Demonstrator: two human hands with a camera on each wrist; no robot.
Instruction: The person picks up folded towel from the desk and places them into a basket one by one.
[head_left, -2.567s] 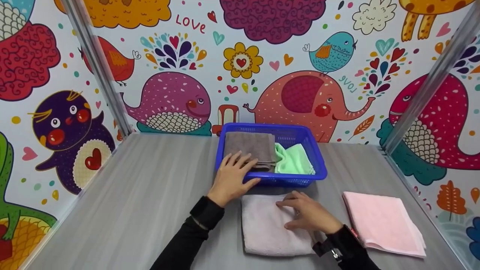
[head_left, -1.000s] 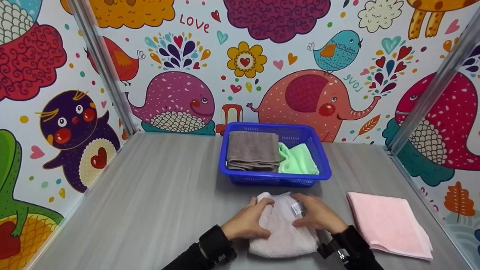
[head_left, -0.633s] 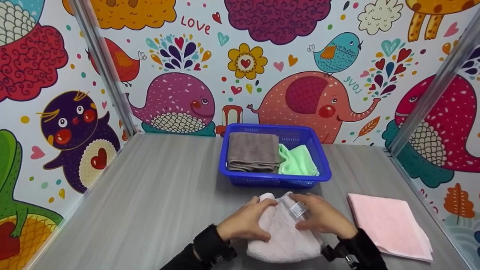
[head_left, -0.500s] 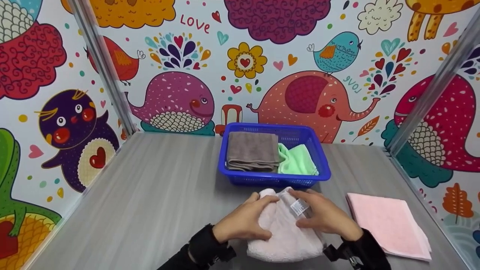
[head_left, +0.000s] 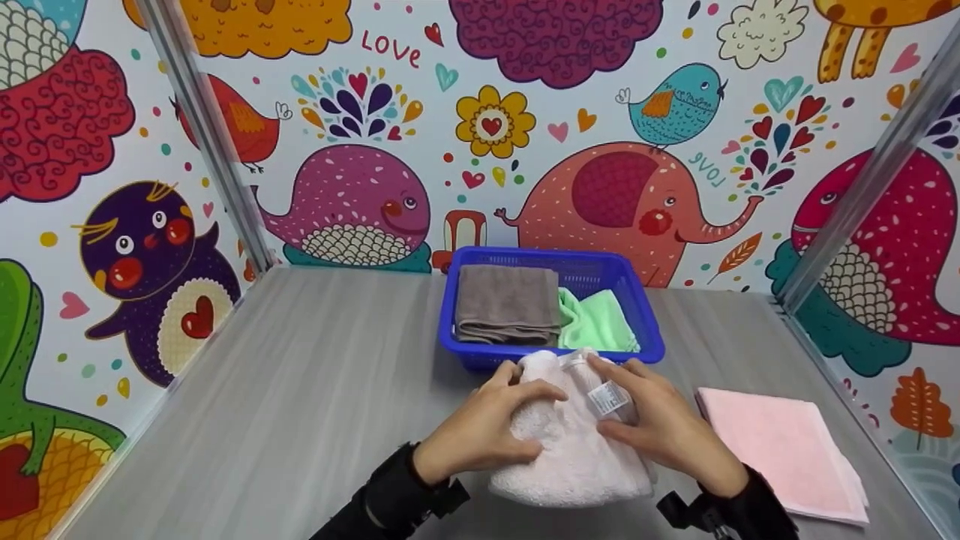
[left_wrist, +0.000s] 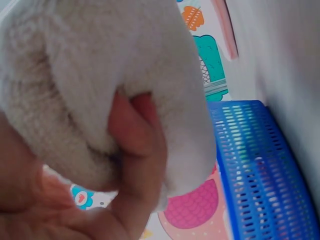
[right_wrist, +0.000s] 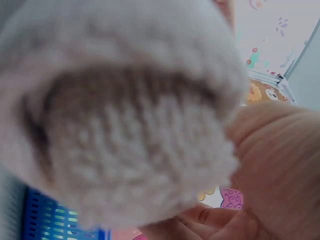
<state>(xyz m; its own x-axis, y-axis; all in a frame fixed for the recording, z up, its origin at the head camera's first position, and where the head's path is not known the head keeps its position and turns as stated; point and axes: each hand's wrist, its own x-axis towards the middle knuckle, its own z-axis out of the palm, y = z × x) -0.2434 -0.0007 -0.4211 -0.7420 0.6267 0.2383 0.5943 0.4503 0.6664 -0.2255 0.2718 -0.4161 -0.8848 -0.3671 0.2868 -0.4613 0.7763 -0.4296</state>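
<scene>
A pale pink, fluffy folded towel is bunched between my two hands in front of the basket. My left hand grips its left side, thumb toward me and fingers curled over the far part. On the other side my right hand pinches the towel beside a white label. In the left wrist view, fingertips dig into the soft towel. The right wrist view shows the towel's folded end close up, with fingers beneath it. The towel's far edge overlaps the basket's front rim in the head view.
A blue plastic basket stands near the back wall, holding a folded grey-brown towel on its left and a green cloth on its right. Another folded pink towel lies on the grey table at the right.
My left hand has come from the basket to the towel, and both hands have gathered it inward. The towel has since risen off the table and moved toward the basket.
</scene>
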